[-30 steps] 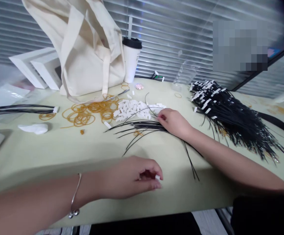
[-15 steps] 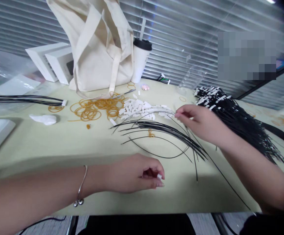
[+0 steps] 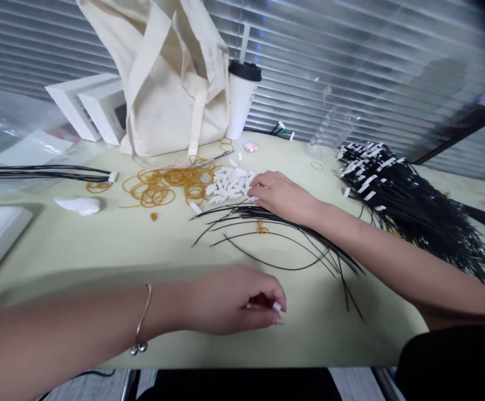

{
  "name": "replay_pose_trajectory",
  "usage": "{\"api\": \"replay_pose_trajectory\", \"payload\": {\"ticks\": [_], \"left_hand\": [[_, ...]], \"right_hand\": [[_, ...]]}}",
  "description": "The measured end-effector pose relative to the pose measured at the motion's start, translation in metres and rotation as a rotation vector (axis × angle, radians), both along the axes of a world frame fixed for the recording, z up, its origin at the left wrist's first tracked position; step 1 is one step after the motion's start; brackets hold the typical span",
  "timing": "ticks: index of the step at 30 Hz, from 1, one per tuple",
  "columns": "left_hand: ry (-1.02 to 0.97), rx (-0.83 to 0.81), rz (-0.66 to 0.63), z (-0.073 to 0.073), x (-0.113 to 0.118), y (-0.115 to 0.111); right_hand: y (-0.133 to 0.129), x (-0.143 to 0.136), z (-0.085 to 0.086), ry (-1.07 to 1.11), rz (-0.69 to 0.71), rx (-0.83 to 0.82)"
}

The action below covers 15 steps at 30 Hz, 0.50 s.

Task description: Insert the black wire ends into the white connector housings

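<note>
My left hand [image 3: 242, 301] is closed over the table near its front edge, a small white connector [image 3: 277, 306] pinched between thumb and fingertips. Farther back, my right hand [image 3: 282, 195] reaches over the right side of the pile of white connectors [image 3: 228, 185], its fingers bent down beside the thin black wires [image 3: 309, 231]. What its fingertips hold, if anything, is too small to make out. The wires lie loosely in a curved bundle between my hands, with small yellow rubber bands [image 3: 261, 227] among them.
Yellow rubber bands [image 3: 154, 189] lie left of the connectors. A canvas bag [image 3: 175, 106] and a lidded cup [image 3: 241, 100] stand behind. At the right is a large heap of black cables [image 3: 418, 200]; white boxes [image 3: 100, 111] stand at the back left.
My right hand has moved left, from the right end of the connector pile onto its right part. The long wire that trailed toward the front right now lies nearer the bundle. My left hand barely moved.
</note>
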<state>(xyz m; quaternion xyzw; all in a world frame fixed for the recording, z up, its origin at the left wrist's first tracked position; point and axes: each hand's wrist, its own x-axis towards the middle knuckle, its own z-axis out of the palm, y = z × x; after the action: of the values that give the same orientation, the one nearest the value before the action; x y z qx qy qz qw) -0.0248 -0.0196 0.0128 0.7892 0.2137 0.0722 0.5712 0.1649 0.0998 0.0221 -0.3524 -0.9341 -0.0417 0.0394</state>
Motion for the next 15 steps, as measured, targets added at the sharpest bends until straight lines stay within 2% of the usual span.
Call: {"api": "replay_pose_trajectory", "payload": {"ticks": [4,7,11,13,15], "left_hand": [[-0.021,0.039,-0.016,0.002,-0.001,0.001],[-0.034,0.042,0.005,0.002,-0.001,0.001],[-0.072,0.068,-0.032,0.001,-0.001,0.002],[-0.075,0.067,-0.054,0.001,0.000,0.002],[-0.069,0.075,-0.068,0.001,0.000,0.003]], "right_hand": [[0.017,-0.009,-0.006,-0.080,0.084,0.011],[0.010,-0.007,0.010,-0.060,0.038,0.056],[-0.032,-0.004,0.041,0.108,-0.130,0.093],[-0.058,-0.008,0.045,0.106,-0.181,-0.031],[-0.078,-0.015,0.038,0.014,-0.212,-0.178]]}}
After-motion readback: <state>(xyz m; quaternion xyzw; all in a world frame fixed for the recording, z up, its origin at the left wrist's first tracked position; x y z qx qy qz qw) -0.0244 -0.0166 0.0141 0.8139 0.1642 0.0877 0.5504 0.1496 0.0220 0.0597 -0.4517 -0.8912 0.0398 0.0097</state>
